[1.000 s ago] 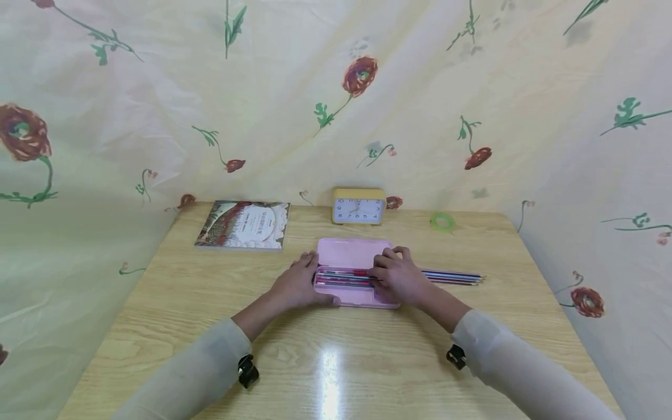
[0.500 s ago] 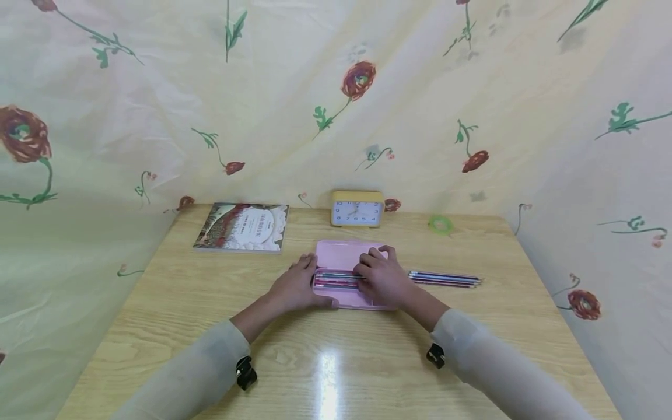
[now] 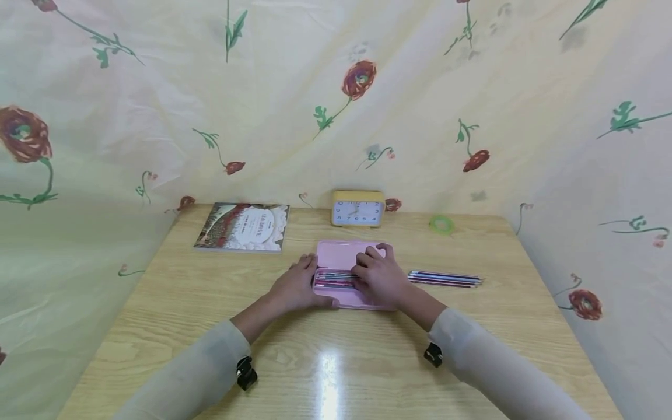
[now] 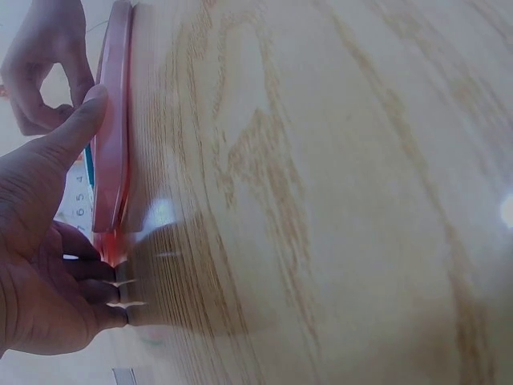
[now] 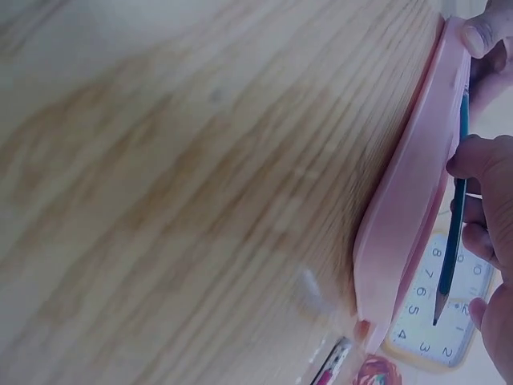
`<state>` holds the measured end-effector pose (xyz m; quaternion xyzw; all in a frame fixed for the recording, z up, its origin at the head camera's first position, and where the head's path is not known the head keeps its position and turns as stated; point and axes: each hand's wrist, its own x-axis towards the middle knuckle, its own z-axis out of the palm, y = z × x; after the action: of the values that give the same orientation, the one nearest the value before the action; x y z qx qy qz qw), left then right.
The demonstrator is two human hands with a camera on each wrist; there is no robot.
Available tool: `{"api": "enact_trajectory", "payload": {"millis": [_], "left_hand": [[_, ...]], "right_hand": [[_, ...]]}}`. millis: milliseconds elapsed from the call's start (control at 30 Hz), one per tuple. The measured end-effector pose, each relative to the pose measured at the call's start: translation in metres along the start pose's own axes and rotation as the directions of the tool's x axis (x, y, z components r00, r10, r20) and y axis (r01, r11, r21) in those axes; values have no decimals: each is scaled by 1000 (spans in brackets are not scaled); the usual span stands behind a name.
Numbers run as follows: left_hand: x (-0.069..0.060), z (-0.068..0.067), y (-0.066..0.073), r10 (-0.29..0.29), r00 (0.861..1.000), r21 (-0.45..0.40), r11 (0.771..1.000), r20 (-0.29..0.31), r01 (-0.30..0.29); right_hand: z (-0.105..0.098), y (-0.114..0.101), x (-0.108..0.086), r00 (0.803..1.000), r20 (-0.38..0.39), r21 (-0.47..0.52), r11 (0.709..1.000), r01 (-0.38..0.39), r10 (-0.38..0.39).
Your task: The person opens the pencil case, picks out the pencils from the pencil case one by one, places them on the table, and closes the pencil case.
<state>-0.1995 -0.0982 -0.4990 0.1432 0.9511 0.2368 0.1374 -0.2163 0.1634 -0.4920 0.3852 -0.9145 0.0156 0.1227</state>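
An opened pink pencil case (image 3: 349, 253) lies on the wooden table with its lid tipped back. My left hand (image 3: 298, 287) grips the case's left end, thumb along the front edge; in the left wrist view that thumb (image 4: 76, 128) lies against the pink side. Over the right part of the tray, my right hand (image 3: 382, 280) pinches a dark green pencil (image 5: 455, 224). The pencil is held at a slant above the rim, its sharpened tip free. More pencils (image 3: 332, 285) lie in the tray, partly hidden by the right hand.
Several striped pencils (image 3: 445, 279) lie together right of the case. Behind it stands a yellow alarm clock (image 3: 358, 209). A book (image 3: 242, 227) lies at the back left, a roll of green tape (image 3: 441, 224) at the back right. A floral curtain (image 3: 262, 105) surrounds the table.
My right hand has shifted left along the case, uncovering the near ends of the striped pencils. The green pencil now slants up out of the tray. My left hand has stayed in place.
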Motion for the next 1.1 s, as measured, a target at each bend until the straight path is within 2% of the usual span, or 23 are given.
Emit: {"api": "enact_trajectory", "payload": {"millis": [167, 367, 533, 667, 867, 1100], "left_hand": [[0, -1, 0, 0, 1000, 5, 1000, 3, 0], [0, -2, 1, -15, 1000, -2, 1000, 3, 15], [0, -1, 1, -18, 1000, 4, 1000, -2, 18], [0, -1, 2, -19, 1000, -4, 1000, 2, 19], [0, 0, 1, -19, 1000, -7, 1000, 9, 19], [-2, -1, 1, -18, 1000, -4, 1000, 9, 18]], "right_hand": [[-6, 6, -8, 1000, -28, 16, 1000, -9, 9], [-9, 22, -22, 991, -132, -38, 999, 8, -12], [-15, 37, -37, 991, -130, 11, 1000, -24, 25], [-20, 47, -54, 989, -132, 44, 997, -59, 64], [-18, 67, -85, 978, -186, 50, 995, -84, 92], [-14, 86, -122, 970, -211, 24, 992, -121, 124]]}}
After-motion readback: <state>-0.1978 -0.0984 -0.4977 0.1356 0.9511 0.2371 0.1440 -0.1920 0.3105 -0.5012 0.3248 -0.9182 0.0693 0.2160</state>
